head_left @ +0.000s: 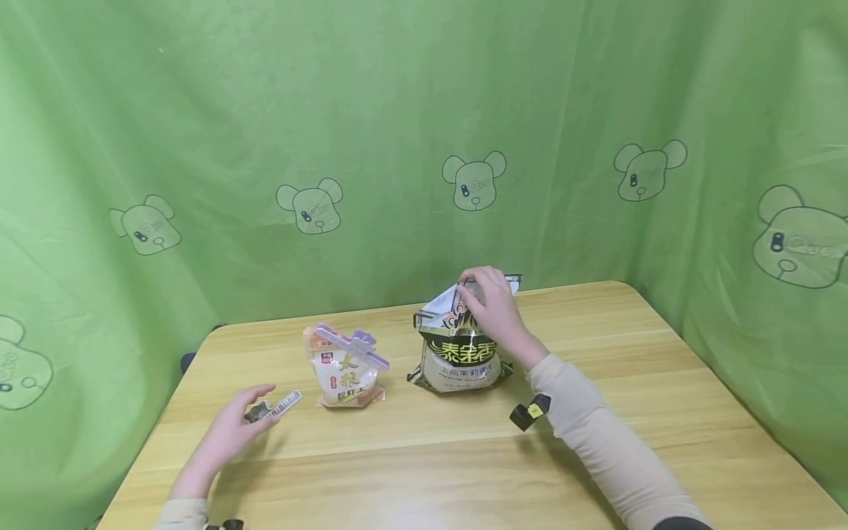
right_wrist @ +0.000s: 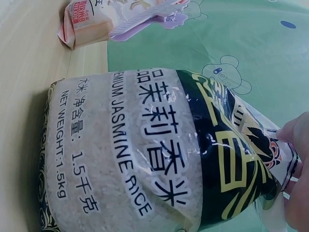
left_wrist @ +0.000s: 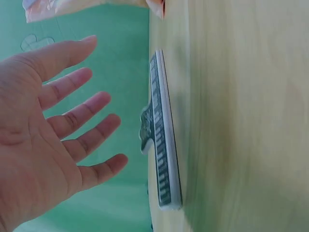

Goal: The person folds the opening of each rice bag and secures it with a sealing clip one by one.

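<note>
A bag of jasmine rice (head_left: pixel 460 372) stands upright at the back middle of the table, its top folded over. My right hand (head_left: pixel 492 305) grips that folded top; in the right wrist view the thumb and fingers (right_wrist: pixel 295 140) pinch the plastic. Over at the left, my left hand (head_left: pixel 232 427) hovers with spread fingers beside a bag clip (head_left: pixel 285 405) with a piano-key pattern. The left wrist view shows the clip (left_wrist: pixel 164 135) lying on the table, apart from the open palm (left_wrist: pixel 43 130).
Between the hands stands a smaller food bag (head_left: pixel 347 379) with a purple clip (head_left: pixel 351 346) across its top. The wooden table (head_left: pixel 411 478) ends at the back against a green curtain (head_left: pixel 397 110) printed with bear heads.
</note>
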Tool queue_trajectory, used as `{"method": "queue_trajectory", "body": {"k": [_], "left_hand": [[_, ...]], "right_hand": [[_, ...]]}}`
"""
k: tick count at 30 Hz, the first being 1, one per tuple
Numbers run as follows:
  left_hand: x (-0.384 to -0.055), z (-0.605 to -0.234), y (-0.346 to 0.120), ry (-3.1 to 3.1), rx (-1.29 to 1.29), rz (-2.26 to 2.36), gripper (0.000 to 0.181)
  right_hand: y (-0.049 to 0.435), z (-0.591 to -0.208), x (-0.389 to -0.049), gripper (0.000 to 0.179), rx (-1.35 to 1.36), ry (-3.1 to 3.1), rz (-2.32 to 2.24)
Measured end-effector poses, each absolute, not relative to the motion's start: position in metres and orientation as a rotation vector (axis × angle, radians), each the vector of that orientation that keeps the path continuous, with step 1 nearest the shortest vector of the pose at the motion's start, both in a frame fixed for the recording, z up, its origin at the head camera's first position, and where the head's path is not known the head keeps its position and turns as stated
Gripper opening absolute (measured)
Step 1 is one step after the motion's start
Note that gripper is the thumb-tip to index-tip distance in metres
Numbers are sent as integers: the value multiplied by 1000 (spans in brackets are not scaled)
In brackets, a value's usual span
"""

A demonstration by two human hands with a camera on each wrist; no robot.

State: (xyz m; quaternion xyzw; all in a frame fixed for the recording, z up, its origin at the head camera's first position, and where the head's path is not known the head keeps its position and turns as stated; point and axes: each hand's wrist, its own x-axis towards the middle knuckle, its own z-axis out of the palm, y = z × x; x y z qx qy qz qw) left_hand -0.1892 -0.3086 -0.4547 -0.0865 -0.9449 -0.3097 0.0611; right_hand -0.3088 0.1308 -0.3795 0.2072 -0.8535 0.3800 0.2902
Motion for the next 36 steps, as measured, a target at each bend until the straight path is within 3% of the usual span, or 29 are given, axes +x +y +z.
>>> {"method": "queue_trajectory", "body": {"k": [15,36], "left_hand": [[-188,-460,-322,-2942,-234,-821,73],[-186,-465,-326,-3070,-69,-799,56]], "right_hand": [[131,-379,-309,17,536,-2294,1023],[132,-381,-309,18,525,-2301,1031]]}}
